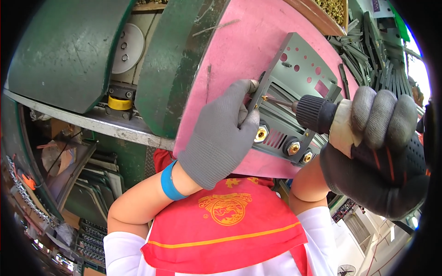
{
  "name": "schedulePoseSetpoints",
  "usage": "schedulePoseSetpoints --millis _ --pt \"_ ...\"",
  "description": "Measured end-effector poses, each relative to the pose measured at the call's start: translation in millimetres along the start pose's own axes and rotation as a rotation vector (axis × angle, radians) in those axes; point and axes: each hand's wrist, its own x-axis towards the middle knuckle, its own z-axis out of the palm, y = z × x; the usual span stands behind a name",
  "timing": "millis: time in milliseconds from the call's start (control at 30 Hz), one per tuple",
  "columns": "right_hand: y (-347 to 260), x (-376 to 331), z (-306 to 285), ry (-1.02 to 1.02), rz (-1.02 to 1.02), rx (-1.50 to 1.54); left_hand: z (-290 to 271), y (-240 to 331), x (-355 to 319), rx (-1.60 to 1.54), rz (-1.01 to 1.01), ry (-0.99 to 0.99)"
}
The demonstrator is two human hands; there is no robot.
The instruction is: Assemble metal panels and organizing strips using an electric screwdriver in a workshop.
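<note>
A grey sheet-metal housing (279, 79) with round holes, slots and long ribs lies tilted on a pink work surface. My left hand (218, 133), in a grey glove, grips its left edge, fingers and thumb on either side of the flange. My right hand (386, 124), gloved too, is closed round a black power screwdriver (315, 113), with pale tape wrapped near its nose. The screwdriver's bit points left and meets a small brass screw (264, 98) at the flange beside my left fingers. Brass fittings with hex nuts (261, 134) stand along the housing's near side.
A bin of small brass parts (332, 10) stands at the far edge of the pink surface (244, 41). Dark metal strips (391, 76) are heaped at the far right. Green mats (64, 50) cover the bench at left, with a yellow-banded clamp (119, 103) between them.
</note>
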Motion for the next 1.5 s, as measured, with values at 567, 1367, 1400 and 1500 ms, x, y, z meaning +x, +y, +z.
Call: schedulePoseSetpoints --millis 567,1367,1400,1500 --pt "12 34 1 -0.476 0.075 -0.211 -1 -2 -10 -0.112 0.057 0.069" --pt "-22 5 -14 -0.041 -0.266 0.423 -28 6 15 -0.727 -0.242 -0.301" --pt "-24 5 -10 0.010 -0.261 0.421 -29 5 16 -0.734 -0.259 -0.300" --pt "-30 1 2 0.014 -0.111 0.270 -32 2 18 -0.755 -0.271 -0.407"
